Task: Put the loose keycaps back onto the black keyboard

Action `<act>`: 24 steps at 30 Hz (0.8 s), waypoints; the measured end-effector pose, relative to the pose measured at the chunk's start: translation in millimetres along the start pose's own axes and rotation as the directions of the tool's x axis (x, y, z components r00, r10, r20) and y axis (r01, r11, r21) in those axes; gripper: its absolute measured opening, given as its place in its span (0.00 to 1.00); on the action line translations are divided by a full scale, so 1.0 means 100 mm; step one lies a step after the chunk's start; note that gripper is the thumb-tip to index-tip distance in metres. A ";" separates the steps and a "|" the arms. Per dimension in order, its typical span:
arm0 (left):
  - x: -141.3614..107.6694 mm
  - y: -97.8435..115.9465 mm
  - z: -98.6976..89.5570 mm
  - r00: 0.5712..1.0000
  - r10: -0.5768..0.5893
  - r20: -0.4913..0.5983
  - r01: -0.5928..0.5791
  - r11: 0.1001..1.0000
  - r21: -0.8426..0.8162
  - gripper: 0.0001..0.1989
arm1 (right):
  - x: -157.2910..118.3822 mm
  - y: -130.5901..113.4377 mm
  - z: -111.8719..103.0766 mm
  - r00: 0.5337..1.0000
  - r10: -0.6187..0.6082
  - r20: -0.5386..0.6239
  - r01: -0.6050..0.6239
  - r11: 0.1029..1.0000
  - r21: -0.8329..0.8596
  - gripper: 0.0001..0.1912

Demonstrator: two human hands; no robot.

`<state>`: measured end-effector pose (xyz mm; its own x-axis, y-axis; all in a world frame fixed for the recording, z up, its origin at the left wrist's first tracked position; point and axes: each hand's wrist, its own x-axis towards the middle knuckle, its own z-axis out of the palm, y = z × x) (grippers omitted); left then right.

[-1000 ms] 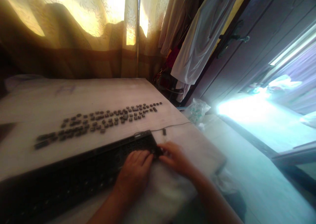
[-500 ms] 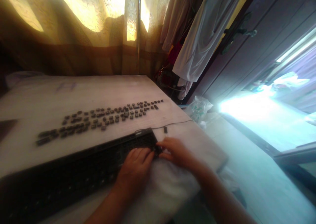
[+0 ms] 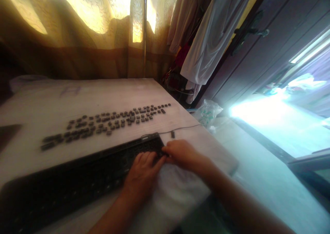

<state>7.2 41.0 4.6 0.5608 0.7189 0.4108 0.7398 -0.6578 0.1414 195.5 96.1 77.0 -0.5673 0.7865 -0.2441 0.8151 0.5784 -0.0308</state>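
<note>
A long black keyboard point(image 3: 85, 172) lies slantwise across the near side of the table, many of its keycaps gone. My left hand point(image 3: 141, 170) rests over its right end, fingers bent onto the keys and thumb stretched along the near edge, steadying it. At the right end corner my right hand point(image 3: 180, 153) is closed in a pinch, its fingertips meeting the left thumb. Whatever lies between those fingertips is too small and blurred to make out. Beyond the keyboard, loose black keycaps point(image 3: 117, 122) are spread in rough rows. One dark keycap point(image 3: 172, 134) lies apart, near the right hand.
A thin cable point(image 3: 180, 128) runs from the keyboard's back over the right edge of the pale table point(image 3: 116, 93). A dark flat object point(image 3: 9, 134) sits at the left. Past the table's right side are a clear plastic bag point(image 3: 208, 112), hanging clothes and a door.
My right hand has turned and closed in at the keyboard's corner, its fingertips now against the left thumb. My left thumb has reached further right. The keycaps stay where they were.
</note>
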 end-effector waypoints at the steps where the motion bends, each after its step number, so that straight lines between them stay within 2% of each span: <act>1: 0.01 0.01 -0.01 1.000 -0.004 0.004 0.004 1.000 0.000 0.26 | -0.01 0.03 0.02 1.000 -0.003 -0.012 0.004 0.999 0.040 0.12; 6: 0.00 0.02 -0.02 1.000 -0.001 0.013 0.001 1.000 0.002 0.26 | -0.12 0.21 0.35 0.975 0.030 -0.222 0.057 0.926 0.374 0.21; 11: 0.01 0.02 -0.02 1.000 -0.005 0.027 0.005 1.000 0.010 0.25 | -0.15 0.29 0.69 0.934 0.110 -0.339 0.130 0.780 0.612 0.20; 17: 0.02 0.03 -0.04 0.999 -0.010 0.046 0.009 1.000 0.029 0.25 | -0.15 0.29 0.81 0.900 0.154 -0.407 0.201 0.683 0.702 0.17; 21: 0.02 0.03 -0.05 0.997 -0.024 0.067 0.022 1.000 0.020 0.26 | -0.16 0.27 0.81 0.882 0.172 -0.439 0.226 0.663 0.714 0.16; 24: 0.02 0.04 -0.07 0.997 -0.029 0.076 0.027 0.999 0.023 0.26 | -0.17 0.27 0.79 0.888 0.171 -0.427 0.220 0.659 0.720 0.16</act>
<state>8.6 38.8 12.0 0.5658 0.7526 0.3369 0.7630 -0.6327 0.1321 236.3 81.6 3.8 -0.4146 0.8895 0.1920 0.4963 0.3979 -0.7716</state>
